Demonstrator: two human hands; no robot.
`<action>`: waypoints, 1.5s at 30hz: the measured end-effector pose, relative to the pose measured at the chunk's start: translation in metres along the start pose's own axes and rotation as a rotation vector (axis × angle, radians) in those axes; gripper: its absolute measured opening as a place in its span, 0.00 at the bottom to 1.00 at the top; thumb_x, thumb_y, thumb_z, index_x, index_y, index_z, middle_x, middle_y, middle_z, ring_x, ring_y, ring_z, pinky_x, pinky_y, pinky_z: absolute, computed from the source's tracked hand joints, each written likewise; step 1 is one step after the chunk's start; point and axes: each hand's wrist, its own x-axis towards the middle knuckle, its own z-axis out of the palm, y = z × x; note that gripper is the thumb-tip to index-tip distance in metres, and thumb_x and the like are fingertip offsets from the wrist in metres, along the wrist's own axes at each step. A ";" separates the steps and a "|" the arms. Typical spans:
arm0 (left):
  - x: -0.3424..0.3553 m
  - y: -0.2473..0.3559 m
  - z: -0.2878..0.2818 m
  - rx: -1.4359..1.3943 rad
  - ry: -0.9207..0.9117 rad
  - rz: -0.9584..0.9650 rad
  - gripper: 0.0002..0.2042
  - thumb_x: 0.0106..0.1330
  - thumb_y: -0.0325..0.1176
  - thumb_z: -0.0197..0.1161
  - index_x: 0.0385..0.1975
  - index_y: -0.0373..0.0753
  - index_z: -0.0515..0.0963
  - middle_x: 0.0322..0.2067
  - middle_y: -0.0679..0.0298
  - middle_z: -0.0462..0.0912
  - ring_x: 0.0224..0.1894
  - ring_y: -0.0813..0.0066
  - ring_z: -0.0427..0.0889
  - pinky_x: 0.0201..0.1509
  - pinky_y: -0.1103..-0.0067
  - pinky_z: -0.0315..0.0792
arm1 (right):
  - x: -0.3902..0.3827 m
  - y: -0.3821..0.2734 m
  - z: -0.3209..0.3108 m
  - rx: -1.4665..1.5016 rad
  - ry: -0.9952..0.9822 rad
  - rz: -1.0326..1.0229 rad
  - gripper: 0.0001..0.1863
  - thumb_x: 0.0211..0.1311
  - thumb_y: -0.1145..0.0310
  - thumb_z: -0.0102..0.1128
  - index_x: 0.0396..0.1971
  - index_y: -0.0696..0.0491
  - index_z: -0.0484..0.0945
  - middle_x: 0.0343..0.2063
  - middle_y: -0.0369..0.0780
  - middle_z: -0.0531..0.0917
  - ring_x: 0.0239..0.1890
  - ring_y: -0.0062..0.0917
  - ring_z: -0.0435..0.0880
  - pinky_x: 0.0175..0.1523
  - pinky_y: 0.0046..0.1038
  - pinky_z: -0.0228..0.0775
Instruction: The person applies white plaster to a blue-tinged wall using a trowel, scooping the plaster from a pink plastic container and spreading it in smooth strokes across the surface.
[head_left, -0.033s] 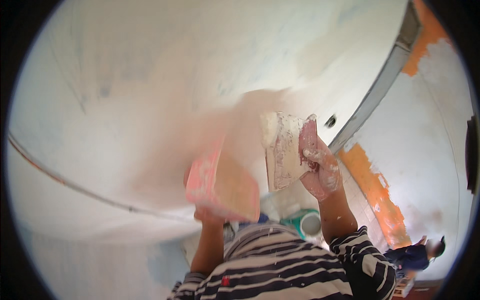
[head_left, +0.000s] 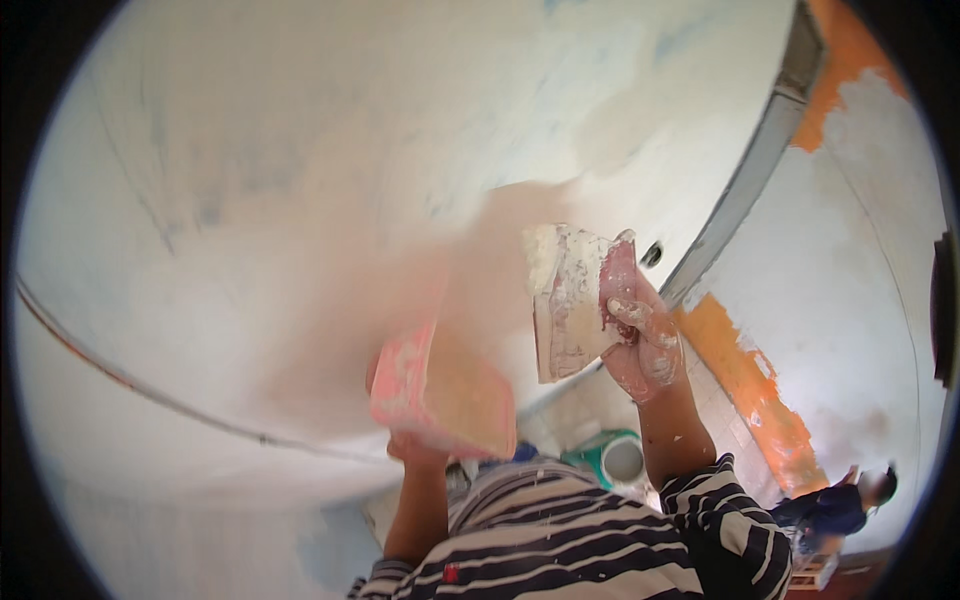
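My left hand [head_left: 410,446] grips a pink plaster pan [head_left: 400,388] from behind and below; most of its fingers are hidden by the pan. Creamy residue coats the tilted pan. In my right hand [head_left: 655,348] is a wide putty knife [head_left: 572,310], its reddish handle pinched between thumb and fingers. The blade is crusted with plaster, with a thick pale lump along its left edge. White smears cover the right thumb and palm. Knife and pan are apart, both in front of a pale, patchily skimmed wall [head_left: 300,190].
A teal bucket [head_left: 603,459] with greyish contents stands on the floor below. A grey strip [head_left: 735,195] borders the wall on the right, near a dark round hole [head_left: 652,254]. Beyond is an orange-patched wall [head_left: 745,385]. A person [head_left: 835,512] in dark clothes is at far right.
The pan sits slightly lower in the picture. The wall and its grey strip have shifted slightly with my head. The putty knife is almost unmoved.
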 end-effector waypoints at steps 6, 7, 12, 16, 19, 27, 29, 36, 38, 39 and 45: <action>0.005 0.007 0.003 0.474 0.329 -0.150 0.44 0.48 0.57 0.60 0.64 0.44 0.51 0.59 0.58 0.62 0.61 0.58 0.64 0.60 0.64 0.65 | 0.022 -0.086 0.037 -0.464 0.038 -0.819 0.22 0.59 0.74 0.55 0.54 0.60 0.67 0.42 0.36 0.75 0.43 0.19 0.72 0.50 0.21 0.63; 0.007 0.008 0.013 0.373 0.305 -0.153 0.43 0.48 0.57 0.60 0.64 0.44 0.52 0.58 0.58 0.62 0.60 0.59 0.64 0.60 0.64 0.66 | 0.034 -0.099 0.041 -0.510 0.017 -0.954 0.21 0.60 0.74 0.55 0.54 0.61 0.67 0.44 0.38 0.77 0.46 0.20 0.74 0.52 0.22 0.64; 0.004 0.003 -0.005 0.232 0.286 -0.130 0.44 0.48 0.59 0.60 0.63 0.44 0.51 0.57 0.58 0.63 0.60 0.59 0.64 0.59 0.64 0.66 | 0.102 -0.100 0.078 -1.051 0.087 -1.621 0.17 0.64 0.79 0.46 0.53 0.65 0.69 0.45 0.42 0.78 0.43 0.19 0.74 0.52 0.23 0.67; 0.009 0.004 0.003 0.408 0.268 -0.112 0.38 0.54 0.59 0.50 0.60 0.39 0.56 0.54 0.58 0.66 0.56 0.61 0.68 0.55 0.66 0.69 | 0.118 -0.055 0.095 -1.653 0.149 -1.566 0.14 0.54 0.78 0.51 0.42 0.57 0.76 0.40 0.43 0.80 0.39 0.27 0.79 0.43 0.26 0.73; 0.007 0.009 0.008 0.323 0.273 -0.131 0.46 0.47 0.60 0.61 0.64 0.45 0.50 0.57 0.58 0.62 0.59 0.59 0.64 0.60 0.64 0.65 | 0.091 0.006 0.093 -1.650 -0.290 -1.501 0.24 0.43 0.80 0.54 0.46 0.54 0.76 0.53 0.45 0.74 0.55 0.37 0.74 0.56 0.32 0.68; 0.001 0.009 0.009 0.316 0.345 -0.113 0.47 0.47 0.60 0.61 0.63 0.39 0.52 0.56 0.57 0.64 0.59 0.58 0.65 0.60 0.65 0.64 | 0.111 -0.057 0.096 -1.494 0.244 -1.109 0.30 0.40 0.83 0.55 0.52 0.56 0.73 0.45 0.46 0.79 0.45 0.34 0.81 0.44 0.26 0.74; 0.002 0.007 0.010 0.321 0.363 -0.149 0.46 0.47 0.61 0.60 0.62 0.37 0.53 0.57 0.56 0.63 0.59 0.57 0.65 0.60 0.65 0.64 | 0.121 -0.018 0.094 -1.695 -0.159 -1.648 0.29 0.43 0.82 0.53 0.52 0.56 0.72 0.49 0.46 0.75 0.52 0.37 0.76 0.51 0.36 0.71; 0.009 0.011 0.013 0.352 0.365 -0.092 0.46 0.47 0.61 0.59 0.62 0.38 0.53 0.57 0.57 0.63 0.59 0.58 0.65 0.60 0.65 0.64 | 0.104 -0.049 0.093 -1.592 0.016 -1.344 0.28 0.43 0.79 0.55 0.52 0.57 0.71 0.54 0.47 0.72 0.52 0.39 0.75 0.45 0.30 0.73; 0.012 0.006 0.020 0.317 0.385 -0.171 0.44 0.47 0.59 0.59 0.62 0.38 0.55 0.57 0.57 0.64 0.59 0.57 0.65 0.60 0.64 0.64 | 0.126 -0.029 0.087 -1.701 0.008 -1.491 0.27 0.46 0.79 0.54 0.52 0.55 0.72 0.55 0.46 0.71 0.55 0.40 0.72 0.51 0.35 0.70; 0.012 0.004 0.019 0.315 0.381 -0.182 0.44 0.47 0.59 0.59 0.62 0.38 0.55 0.57 0.57 0.64 0.59 0.57 0.65 0.60 0.64 0.64 | 0.138 -0.022 0.083 -1.752 0.012 -1.567 0.26 0.48 0.79 0.53 0.52 0.54 0.73 0.56 0.45 0.70 0.56 0.40 0.71 0.55 0.38 0.68; 0.014 0.016 -0.002 0.251 0.369 -0.077 0.39 0.50 0.56 0.54 0.60 0.37 0.59 0.56 0.56 0.66 0.58 0.56 0.66 0.60 0.64 0.65 | 0.074 -0.015 0.102 -1.699 -0.291 -1.324 0.23 0.52 0.77 0.51 0.51 0.54 0.73 0.56 0.44 0.70 0.59 0.33 0.68 0.58 0.34 0.65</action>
